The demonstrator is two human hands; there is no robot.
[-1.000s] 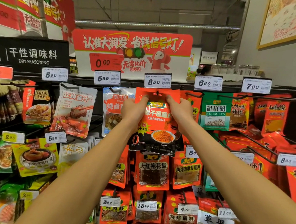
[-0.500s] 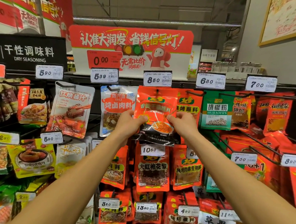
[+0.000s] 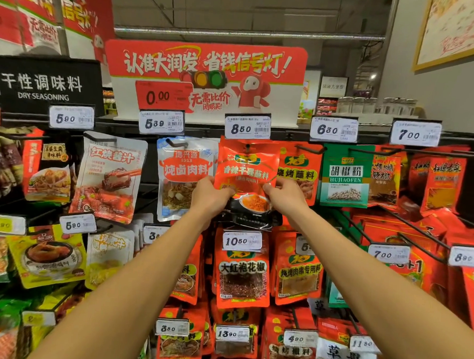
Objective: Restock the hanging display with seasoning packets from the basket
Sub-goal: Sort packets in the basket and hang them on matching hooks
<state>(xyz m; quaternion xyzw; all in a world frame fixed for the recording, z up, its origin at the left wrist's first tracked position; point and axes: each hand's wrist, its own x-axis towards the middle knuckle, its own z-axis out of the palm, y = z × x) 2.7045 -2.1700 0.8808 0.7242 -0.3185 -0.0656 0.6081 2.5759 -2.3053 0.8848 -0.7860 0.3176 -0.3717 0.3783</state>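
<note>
While both arms reach up and away toward the hanging display, the left hand and right hand each pinch a side edge of one orange seasoning packet, which hangs in the top row directly under the 8.50 price tag. The step in hand appears to be seating that packet on its peg; whether the hole is fully threaded cannot be confirmed. Next, judged: release it and fetch another from the basket, which is out of view.
</note>
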